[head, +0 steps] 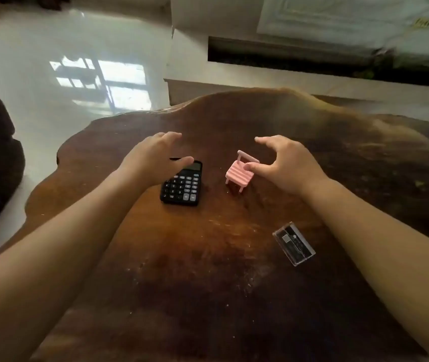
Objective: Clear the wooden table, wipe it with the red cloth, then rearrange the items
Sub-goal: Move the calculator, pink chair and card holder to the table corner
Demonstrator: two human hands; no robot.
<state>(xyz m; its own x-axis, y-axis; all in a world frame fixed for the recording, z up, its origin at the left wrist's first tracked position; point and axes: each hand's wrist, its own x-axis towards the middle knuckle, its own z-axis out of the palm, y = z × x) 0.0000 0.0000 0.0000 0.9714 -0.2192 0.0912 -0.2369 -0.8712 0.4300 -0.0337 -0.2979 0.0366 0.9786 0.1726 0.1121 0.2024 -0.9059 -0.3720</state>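
Head view looks down on a dark wooden bench with an irregular, wavy edge and pale scratches across its top. Both bare forearms reach forward over it. The left hand is spread wide, palm down, holding nothing, with its thumb over the screen end of a black calculator that lies flat on the bench. Whether the thumb touches the calculator cannot be told. The right hand is also open, fingers curled in a loose arc, its thumb at the seat of a small pink toy chair standing upright just right of the calculator. Nearer the person, beside the right forearm, a clear plastic case lies flat. Glossy white floor lies beyond the bench.
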